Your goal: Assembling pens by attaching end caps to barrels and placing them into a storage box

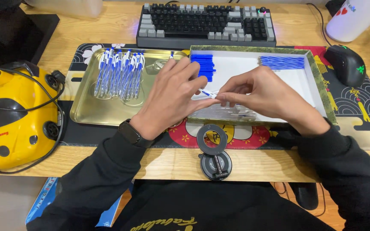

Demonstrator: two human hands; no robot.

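My left hand [168, 96] and my right hand [262, 92] meet over the near left part of a white box tray [317, 81]. Together they pinch a small clear pen part with a blue tip [206, 93] between the fingertips. Inside the box lie a stack of blue caps [203, 65], a row of blue refills [282, 62] and several clear barrels [232, 112] by the near wall. Left of the box, a gold metal tray [86, 109] holds several finished blue and white pens [118, 72].
A keyboard [206, 23] stands at the back, a black mouse [345, 64] to the right, a white cup [354, 17] far right. A yellow device [11, 119] with cables sits at the left. A round black stand [214, 149] rests at the desk's front edge.
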